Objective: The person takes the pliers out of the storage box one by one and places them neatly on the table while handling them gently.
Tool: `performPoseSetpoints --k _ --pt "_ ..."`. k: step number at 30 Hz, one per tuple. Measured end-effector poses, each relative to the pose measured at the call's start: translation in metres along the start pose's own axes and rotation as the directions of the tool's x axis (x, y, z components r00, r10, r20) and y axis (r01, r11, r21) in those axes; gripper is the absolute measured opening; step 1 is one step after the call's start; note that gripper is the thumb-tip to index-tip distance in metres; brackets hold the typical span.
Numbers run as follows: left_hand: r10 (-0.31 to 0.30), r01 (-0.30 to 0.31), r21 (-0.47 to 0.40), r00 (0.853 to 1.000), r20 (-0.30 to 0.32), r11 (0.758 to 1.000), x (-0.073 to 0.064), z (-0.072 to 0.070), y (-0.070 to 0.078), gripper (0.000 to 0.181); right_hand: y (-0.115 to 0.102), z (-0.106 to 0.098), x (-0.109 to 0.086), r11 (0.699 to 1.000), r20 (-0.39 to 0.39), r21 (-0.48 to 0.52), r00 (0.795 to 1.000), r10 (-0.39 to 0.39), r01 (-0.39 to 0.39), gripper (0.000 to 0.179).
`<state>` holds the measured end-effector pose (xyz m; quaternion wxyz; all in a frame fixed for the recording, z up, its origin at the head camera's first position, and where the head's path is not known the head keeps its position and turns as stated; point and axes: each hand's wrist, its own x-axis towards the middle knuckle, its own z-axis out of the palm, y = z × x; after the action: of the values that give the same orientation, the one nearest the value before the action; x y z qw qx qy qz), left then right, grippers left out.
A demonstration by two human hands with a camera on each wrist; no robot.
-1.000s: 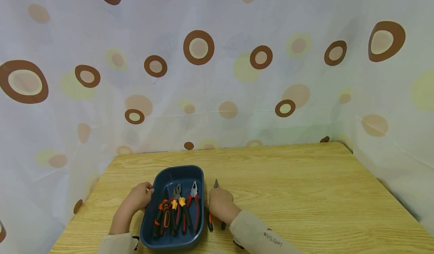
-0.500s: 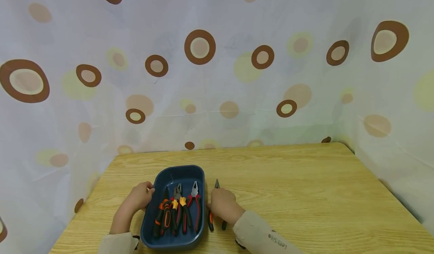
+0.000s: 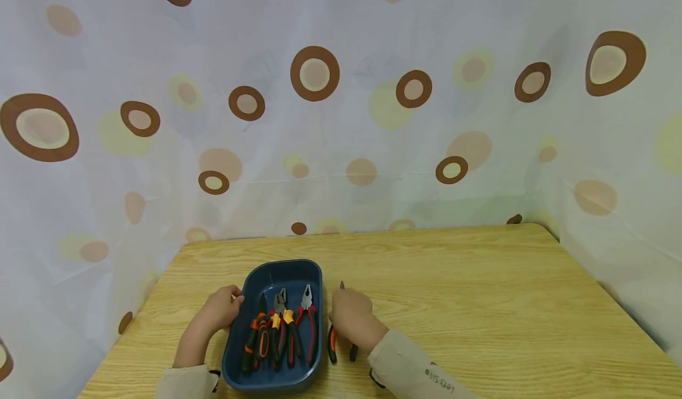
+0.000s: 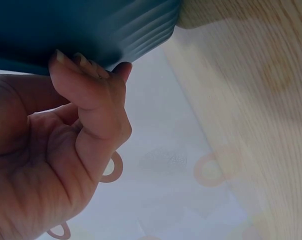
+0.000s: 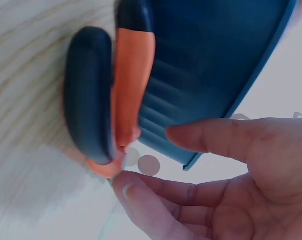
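Observation:
A dark blue tray (image 3: 274,269) stands on the table, holding several pliers (image 3: 277,328) with black, yellow, red and orange handles. My left hand (image 3: 221,307) grips the tray's left rim; in the left wrist view its curled fingertips (image 4: 66,70) press on the wall. To the tray's right lies a pair of long-nose pliers (image 3: 333,346) with black and orange handles, its nose pointing away. My right hand (image 3: 353,316) is over its middle. The right wrist view shows the thumb (image 5: 191,136) apart from the pliers, with a fingertip at the handles' (image 5: 91,95) front end.
The wooden table (image 3: 453,304) extends to the right of my right hand. A pale curtain (image 3: 362,138) with brown rings and spots hangs behind and beside the table.
My right hand has shifted slightly forward over the long-nose pliers, covering most of the nose and baring more of the handles. The left hand and the tray stay in place.

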<state>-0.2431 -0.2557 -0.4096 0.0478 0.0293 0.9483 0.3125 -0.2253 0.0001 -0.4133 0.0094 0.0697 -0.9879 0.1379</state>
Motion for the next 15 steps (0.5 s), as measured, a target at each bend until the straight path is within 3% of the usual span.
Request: performPoseSetpoints --k 10,15 --pt "0.01 -0.01 0.004 1.0 -0.008 1.0 -0.001 0.0 0.0 0.02 -0.007 -0.005 0.0 0.978 -0.151 0.198 0.988 -0.029 0.059 0.016" --pt "0.012 -0.012 0.003 1.0 -0.008 1.0 -0.001 0.0 0.001 0.019 -0.011 -0.005 0.0 0.974 -0.227 0.195 0.971 -0.07 0.116 0.019"
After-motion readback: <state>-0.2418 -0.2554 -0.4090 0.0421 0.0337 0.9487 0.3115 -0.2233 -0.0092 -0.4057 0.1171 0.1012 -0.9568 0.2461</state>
